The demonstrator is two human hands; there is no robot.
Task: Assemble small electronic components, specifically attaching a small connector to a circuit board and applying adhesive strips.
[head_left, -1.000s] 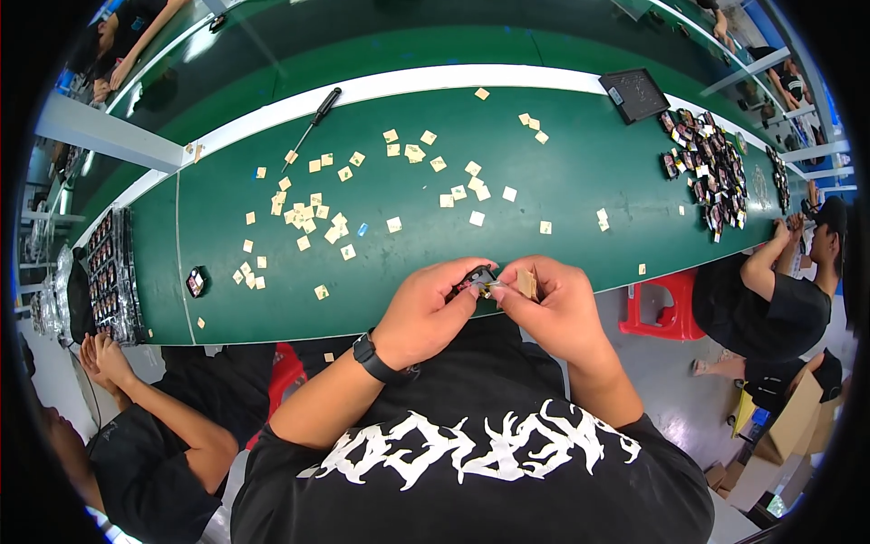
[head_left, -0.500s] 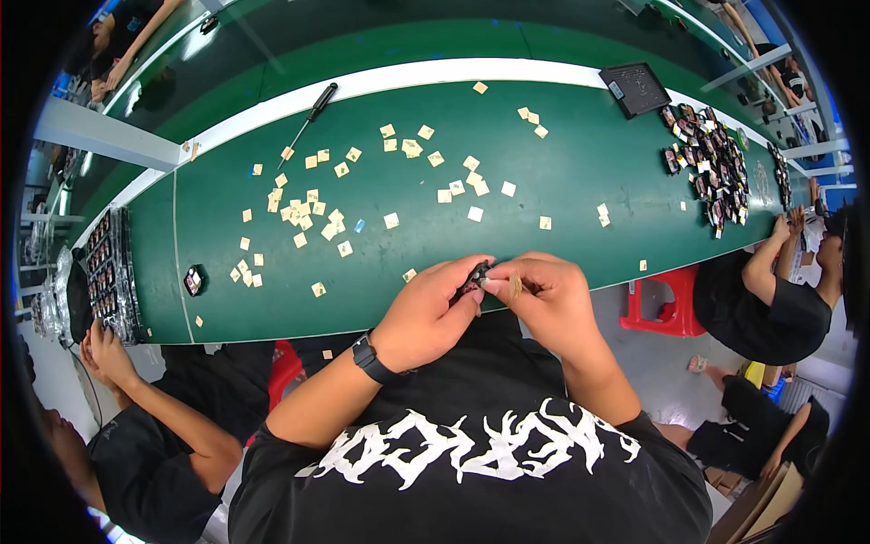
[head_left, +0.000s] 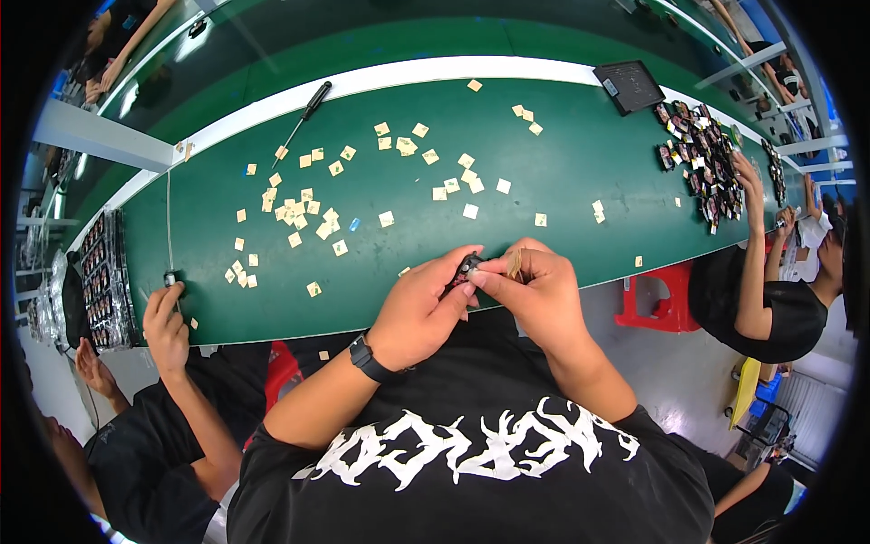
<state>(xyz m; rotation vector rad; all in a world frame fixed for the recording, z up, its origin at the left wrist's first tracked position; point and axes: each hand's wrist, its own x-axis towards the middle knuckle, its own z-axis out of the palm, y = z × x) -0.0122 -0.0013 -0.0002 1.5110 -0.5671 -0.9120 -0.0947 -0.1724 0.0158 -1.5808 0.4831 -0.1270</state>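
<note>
My left hand (head_left: 419,299) is closed around a small black part (head_left: 466,270) above the near edge of the green table. The part is mostly hidden by my fingers, with a bit of pink and metallic grey showing. My right hand (head_left: 535,283) meets it from the other side, thumb and fingertips pressed together against the part's edge. Tucked between the right fingers is a small tan paper piece (head_left: 515,265); how many layers it has I cannot tell. Scattered over the table (head_left: 399,254) beyond my hands lie many small cream square stickers (head_left: 470,211).
A screwdriver (head_left: 304,122) lies at the back left, a black tray (head_left: 628,88) at the back right. Black parts (head_left: 702,163) are heaped on the right, with a co-worker's hand (head_left: 749,174) at them. At left, another co-worker's hand (head_left: 166,331) reaches beside packed rows (head_left: 101,276).
The left co-worker's hand has reached onto the table to the lone black part there. The right co-worker's arm now stretches to the heap. My hands keep nearly the same pose on the part.
</note>
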